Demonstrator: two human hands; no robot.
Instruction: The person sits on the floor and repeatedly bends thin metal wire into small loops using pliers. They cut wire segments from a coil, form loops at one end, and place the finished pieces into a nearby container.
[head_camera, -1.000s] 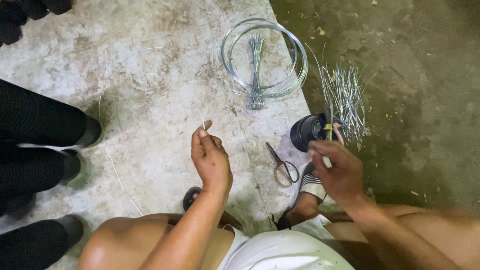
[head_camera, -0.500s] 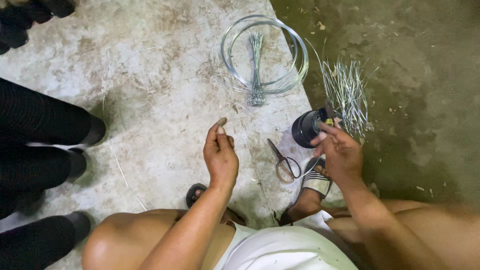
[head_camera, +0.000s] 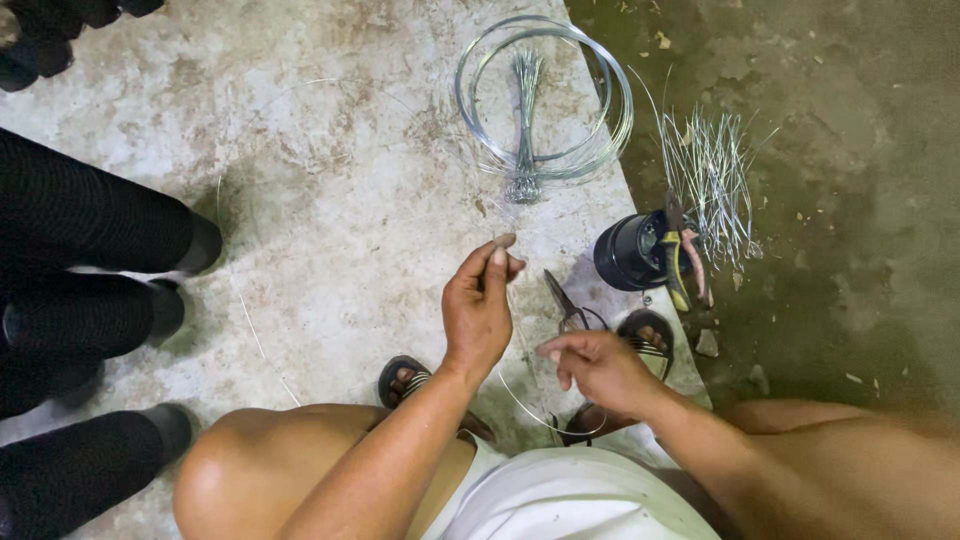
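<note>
My left hand (head_camera: 480, 305) is raised over the concrete floor, thumb and fingers pinched on the upper end of a thin wire (head_camera: 520, 385). My right hand (head_camera: 598, 368) pinches the same wire lower down, near my sandalled foot (head_camera: 645, 335). The wire bows in a curve between the two hands. A pair of scissors (head_camera: 565, 305) lies on the floor just past my right hand.
A coil of wire (head_camera: 545, 95) with a twisted bundle inside lies ahead. A heap of cut wire pieces (head_camera: 710, 180) lies to its right, beside a black cup (head_camera: 630, 250) and pliers (head_camera: 680, 255). Another person's dark-clad legs (head_camera: 90, 270) stand at the left.
My right hand has come away from the black cup and moved left and down toward my body, where it now pinches the wire. My left hand has stayed about where it was.
</note>
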